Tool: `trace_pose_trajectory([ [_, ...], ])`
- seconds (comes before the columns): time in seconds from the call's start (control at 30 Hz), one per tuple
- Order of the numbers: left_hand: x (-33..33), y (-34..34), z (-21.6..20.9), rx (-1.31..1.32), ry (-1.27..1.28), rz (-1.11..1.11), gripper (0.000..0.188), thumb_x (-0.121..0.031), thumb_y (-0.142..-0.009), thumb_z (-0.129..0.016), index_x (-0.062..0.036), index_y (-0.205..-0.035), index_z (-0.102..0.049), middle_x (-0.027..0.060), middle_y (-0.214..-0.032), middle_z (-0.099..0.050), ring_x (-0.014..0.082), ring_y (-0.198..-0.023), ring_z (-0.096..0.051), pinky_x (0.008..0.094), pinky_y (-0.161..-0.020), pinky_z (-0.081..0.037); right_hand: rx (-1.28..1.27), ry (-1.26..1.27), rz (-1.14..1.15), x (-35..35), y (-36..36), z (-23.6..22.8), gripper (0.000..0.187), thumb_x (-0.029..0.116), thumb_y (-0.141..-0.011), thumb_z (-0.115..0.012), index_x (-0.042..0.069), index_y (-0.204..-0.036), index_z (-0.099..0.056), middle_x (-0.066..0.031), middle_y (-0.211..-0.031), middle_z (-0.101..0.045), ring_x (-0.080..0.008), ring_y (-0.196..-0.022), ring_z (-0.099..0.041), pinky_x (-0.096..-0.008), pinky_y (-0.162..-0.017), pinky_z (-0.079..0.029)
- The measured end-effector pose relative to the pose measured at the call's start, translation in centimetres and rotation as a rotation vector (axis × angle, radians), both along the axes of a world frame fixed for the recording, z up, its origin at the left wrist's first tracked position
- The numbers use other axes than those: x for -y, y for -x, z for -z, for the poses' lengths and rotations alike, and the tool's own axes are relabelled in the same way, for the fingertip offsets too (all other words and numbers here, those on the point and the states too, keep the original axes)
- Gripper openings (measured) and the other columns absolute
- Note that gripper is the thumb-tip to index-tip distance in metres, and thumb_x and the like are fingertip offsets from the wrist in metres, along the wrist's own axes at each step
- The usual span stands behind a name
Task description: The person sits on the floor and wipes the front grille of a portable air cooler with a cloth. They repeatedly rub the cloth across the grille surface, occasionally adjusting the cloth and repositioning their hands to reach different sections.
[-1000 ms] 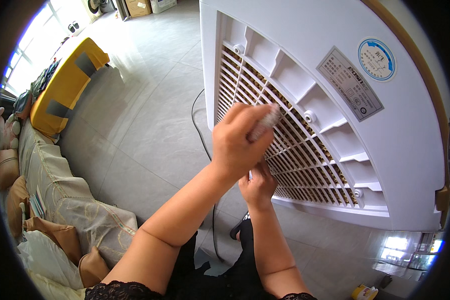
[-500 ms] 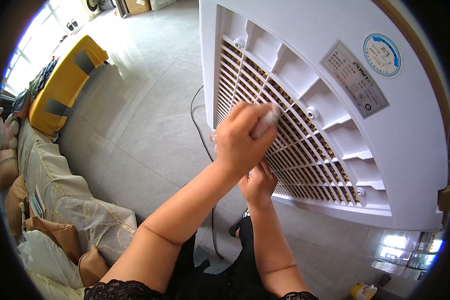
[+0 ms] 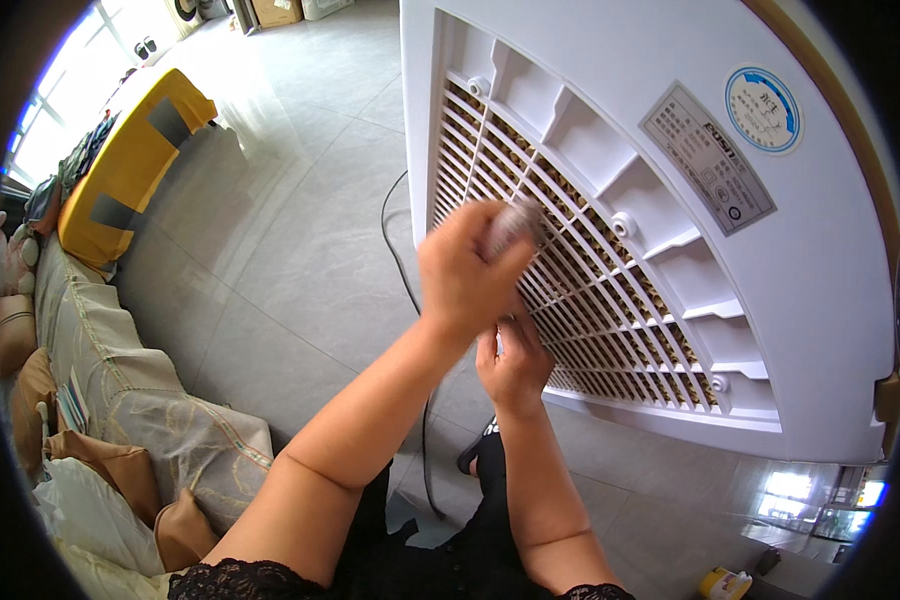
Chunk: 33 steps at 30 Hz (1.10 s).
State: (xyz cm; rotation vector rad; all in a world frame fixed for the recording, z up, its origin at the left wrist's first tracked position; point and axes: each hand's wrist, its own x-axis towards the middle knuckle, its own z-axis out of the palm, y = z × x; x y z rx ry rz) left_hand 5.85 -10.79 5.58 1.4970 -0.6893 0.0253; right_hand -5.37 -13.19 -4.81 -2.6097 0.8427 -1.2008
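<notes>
In the middle of the view my left hand (image 3: 460,270) is closed round a crumpled, greyish-white cloth (image 3: 510,232), blurred by motion. It is in front of the slatted grille (image 3: 590,290) in the back of a large white appliance (image 3: 610,60), with brown honeycomb-like padding behind the slats. Just below it, my right hand (image 3: 516,368) is by the lower part of the grille with its fingers curled. The left hand partly covers those fingertips, and I cannot make out what they hold.
A dark cable (image 3: 395,245) runs over the grey tiled floor (image 3: 260,290) beside the appliance. On the left stand a draped sofa (image 3: 160,430) with brown cushions and a yellow-covered piece of furniture (image 3: 150,160). A yellow tub (image 3: 725,583) sits at the lower right.
My left hand and the cloth have shifted a little to the left across the grille. My right hand has stayed almost where it was.
</notes>
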Motion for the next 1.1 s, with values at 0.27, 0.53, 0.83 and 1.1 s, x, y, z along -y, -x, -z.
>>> trace_pose_trajectory([
  [0.27,0.1,0.5,0.9,0.229,0.025,0.025,0.016,-0.005,-0.073,-0.073,-0.0011,-0.087,-0.065,0.0048,-0.069,-0.062,0.0077,-0.06,-0.056,0.0249,-0.054,-0.046,-0.017,-0.004,0.023,-0.3,0.0,-0.3,0.004,0.014,-0.081,-0.066,0.011,-0.079,-0.065,-0.0063,-0.116,-0.068,-0.0204,-0.072,-0.069,-0.0316,-0.054,-0.053],
  [0.53,0.0,1.3,0.8,-0.067,0.005,0.096,0.02,-0.011,-0.071,-0.075,-0.0013,-0.086,-0.066,0.0092,-0.07,-0.061,0.0175,-0.059,-0.059,0.028,-0.056,-0.048,0.003,0.054,0.008,0.0,-0.2,0.1,0.004,0.013,-0.08,-0.067,0.012,-0.084,-0.068,-0.0056,-0.115,-0.068,-0.0206,-0.075,-0.069,-0.0333,-0.059,-0.055],
  [0.83,-0.1,0.7,1.3,-0.021,-0.066,0.004,0.019,-0.01,-0.076,-0.07,-0.0002,-0.092,-0.067,0.0064,-0.071,-0.064,0.0088,-0.061,-0.057,0.0252,-0.057,-0.048,0.01,0.066,0.023,-0.1,-0.2,0.3,0.006,0.013,-0.08,-0.067,0.014,-0.085,-0.068,-0.0039,-0.114,-0.068,-0.0216,-0.075,-0.069,-0.0343,-0.059,-0.055],
  [1.1,0.6,-0.6,0.9,-0.248,-0.014,-0.06,0.019,-0.011,-0.073,-0.073,0.0,-0.086,-0.065,0.008,-0.07,-0.063,0.0143,-0.061,-0.06,0.0281,-0.057,-0.048,0.025,0.079,0.006,0.1,-0.1,0.0,0.007,0.011,-0.079,-0.068,0.012,-0.085,-0.067,-0.0055,-0.115,-0.068,-0.0204,-0.074,-0.07,-0.0319,-0.054,-0.055],
])
